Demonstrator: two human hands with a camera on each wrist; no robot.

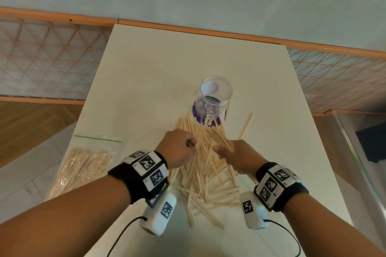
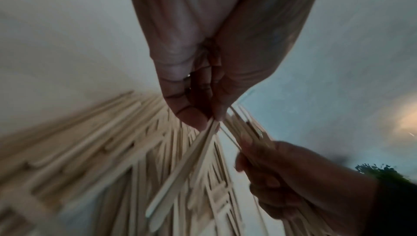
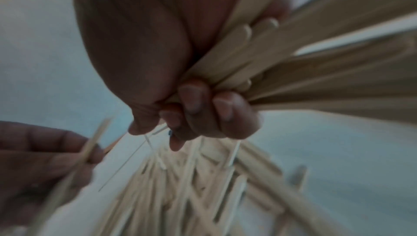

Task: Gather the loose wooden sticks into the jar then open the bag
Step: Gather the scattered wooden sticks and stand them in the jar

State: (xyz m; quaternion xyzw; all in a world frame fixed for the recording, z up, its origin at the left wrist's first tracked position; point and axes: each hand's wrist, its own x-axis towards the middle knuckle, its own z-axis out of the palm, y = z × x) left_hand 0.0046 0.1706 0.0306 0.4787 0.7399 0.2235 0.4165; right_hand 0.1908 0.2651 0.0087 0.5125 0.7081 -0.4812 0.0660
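Observation:
A heap of loose wooden sticks point(image 1: 206, 175) lies on the white table point(image 1: 146, 81), spreading from the front toward a clear plastic jar point(image 1: 214, 98) with a purple label that stands open just behind it. My left hand point(image 1: 179, 148) hovers over the heap's left side and pinches a few sticks point(image 2: 192, 165) between thumb and fingertips. My right hand point(image 1: 236, 156) grips a bundle of sticks point(image 3: 304, 61) in its curled fingers point(image 3: 216, 113), over the heap's right side. A clear zip bag point(image 1: 83, 165) filled with more sticks lies at the table's left edge, its green seal closed.
A single stick point(image 1: 246, 125) lies apart to the right of the jar. The table's back edge meets a pale wall with an orange rail point(image 1: 188, 27). Wrist camera units and cables point(image 1: 160, 215) hang below both forearms.

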